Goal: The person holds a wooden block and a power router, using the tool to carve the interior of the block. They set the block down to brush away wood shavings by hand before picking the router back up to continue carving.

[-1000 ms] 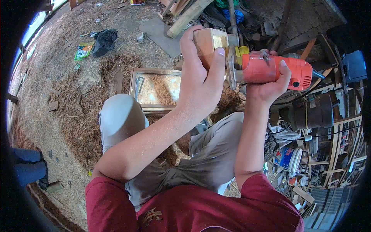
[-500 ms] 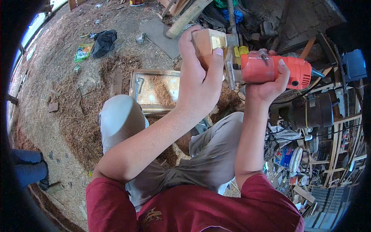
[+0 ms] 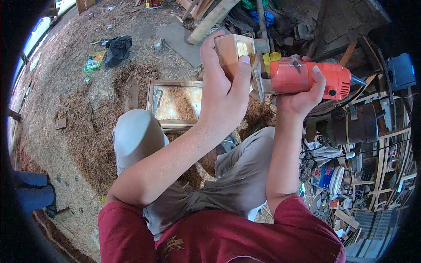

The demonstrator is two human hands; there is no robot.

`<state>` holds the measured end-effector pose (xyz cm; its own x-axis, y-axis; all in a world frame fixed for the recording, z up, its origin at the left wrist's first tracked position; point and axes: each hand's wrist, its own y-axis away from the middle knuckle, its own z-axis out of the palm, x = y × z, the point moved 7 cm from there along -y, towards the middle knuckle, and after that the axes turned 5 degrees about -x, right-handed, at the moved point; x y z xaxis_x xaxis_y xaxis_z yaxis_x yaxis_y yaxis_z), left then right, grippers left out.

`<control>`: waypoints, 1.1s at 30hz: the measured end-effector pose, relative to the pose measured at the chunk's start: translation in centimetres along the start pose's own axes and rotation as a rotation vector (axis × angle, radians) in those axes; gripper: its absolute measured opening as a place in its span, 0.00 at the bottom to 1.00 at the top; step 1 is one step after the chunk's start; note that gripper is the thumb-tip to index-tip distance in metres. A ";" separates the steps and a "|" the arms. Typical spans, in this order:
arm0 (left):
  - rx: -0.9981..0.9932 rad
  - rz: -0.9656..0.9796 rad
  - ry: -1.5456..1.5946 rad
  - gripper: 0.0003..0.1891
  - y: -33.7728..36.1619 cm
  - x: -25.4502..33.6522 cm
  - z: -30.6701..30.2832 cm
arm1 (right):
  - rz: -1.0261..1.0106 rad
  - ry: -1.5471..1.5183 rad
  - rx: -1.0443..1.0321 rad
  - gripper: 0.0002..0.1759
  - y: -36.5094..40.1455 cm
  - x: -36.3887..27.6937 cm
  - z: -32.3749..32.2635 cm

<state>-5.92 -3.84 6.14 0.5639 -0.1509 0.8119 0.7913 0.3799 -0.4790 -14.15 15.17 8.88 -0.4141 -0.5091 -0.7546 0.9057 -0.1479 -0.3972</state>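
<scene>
Gripping a wooden block (image 3: pixel 226 49) in the curled left hand (image 3: pixel 226 87). Clasping a red trim router (image 3: pixel 289 78) in the likewise curled right hand (image 3: pixel 301 102).

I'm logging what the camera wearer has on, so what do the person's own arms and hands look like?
The left hand and right hand are both ungloved, and no watch or bracelet shows. Short, dark red sleeves leave the forearms uncovered. Pale, dust-like specks dot the left one.
</scene>
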 end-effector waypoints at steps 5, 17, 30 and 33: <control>-0.006 0.075 -0.064 0.25 0.2 0.2 0.1 | -0.048 -0.097 -0.031 0.25 0.0 -0.6 0.2; -0.025 -0.009 -0.015 0.26 0.0 0.0 0.4 | -0.044 -0.142 0.006 0.28 -0.6 -1.9 -1.3; 0.012 0.043 -0.008 0.24 0.0 0.3 0.3 | 0.011 -0.168 -0.039 0.25 -0.4 -0.6 -0.3; 0.024 0.086 -0.090 0.24 0.0 0.6 0.0 | 0.003 -0.137 -0.038 0.25 -0.2 -0.5 0.1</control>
<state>-5.56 -3.91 6.63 0.6055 -0.0348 0.7951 0.7342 0.4100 -0.5411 -14.14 15.35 9.37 -0.3927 -0.6208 -0.6785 0.9018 -0.1154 -0.4164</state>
